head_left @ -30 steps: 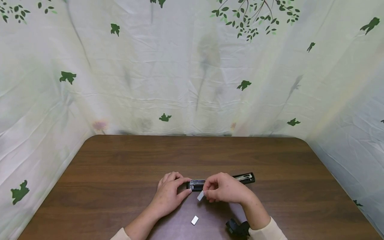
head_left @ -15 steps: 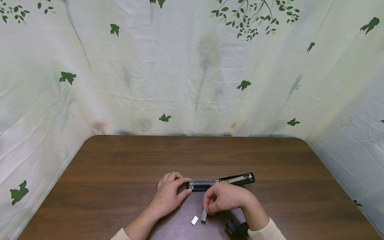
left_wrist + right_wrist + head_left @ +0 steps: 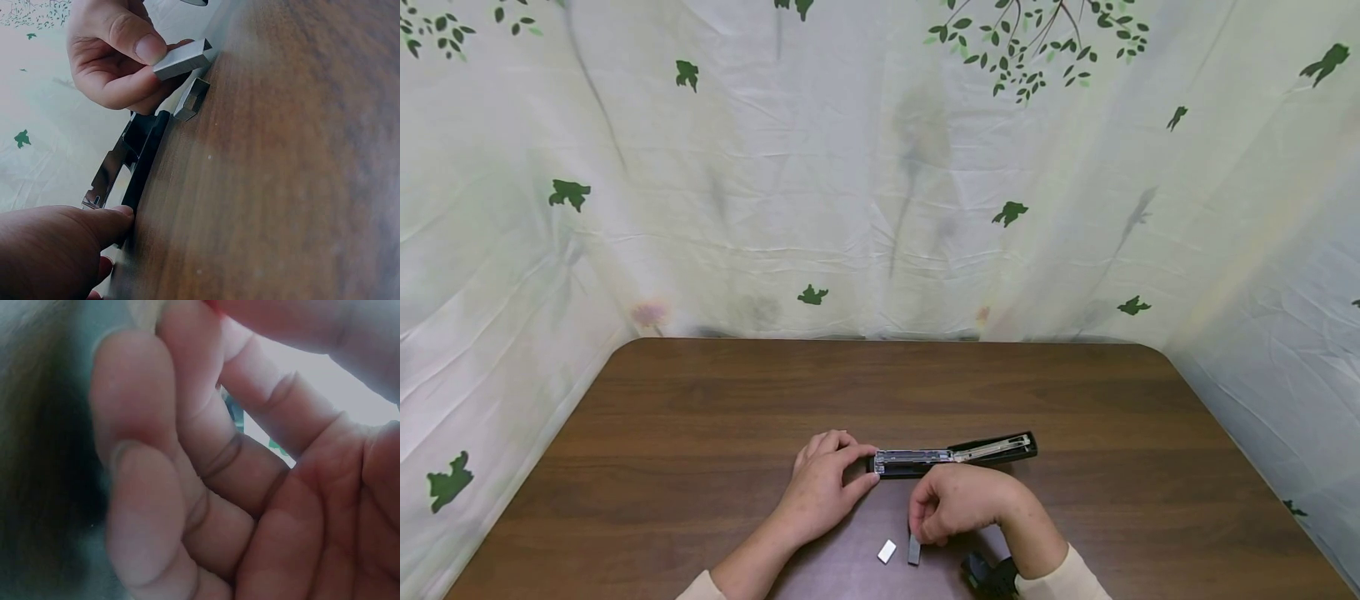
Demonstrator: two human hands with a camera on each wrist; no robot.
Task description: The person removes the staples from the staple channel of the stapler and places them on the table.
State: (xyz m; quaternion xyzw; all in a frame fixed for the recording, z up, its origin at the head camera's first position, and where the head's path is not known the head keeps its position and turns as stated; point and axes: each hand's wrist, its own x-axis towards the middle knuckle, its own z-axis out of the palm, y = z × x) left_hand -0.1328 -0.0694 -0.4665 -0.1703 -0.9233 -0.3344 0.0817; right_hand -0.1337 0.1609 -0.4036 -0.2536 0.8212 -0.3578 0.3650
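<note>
The left hand (image 3: 820, 487) is resting on the table (image 3: 700, 400), its fingertips curled against the near end of the opened stapler (image 3: 951, 454) and steadying it. The stapler is lying flat across the middle of the table, its staple channel facing up. The right hand (image 3: 958, 504) is pinching a staple strip (image 3: 182, 60) between thumb and forefinger, low over the table just in front of the stapler; a second strip (image 3: 190, 99) is lying on the wood just beside it. The right wrist view is showing only curled fingers, so how firmly the strip is being held is probably best judged from the left wrist view, where the pinch looks light and close to one end. To do this step well, the strip should be turned legs down and lined up along the channel before being lowered in, with the left hand pressing the stapler still. A gentle pinch matters, since a strip can snap if squeezed or bent.
</note>
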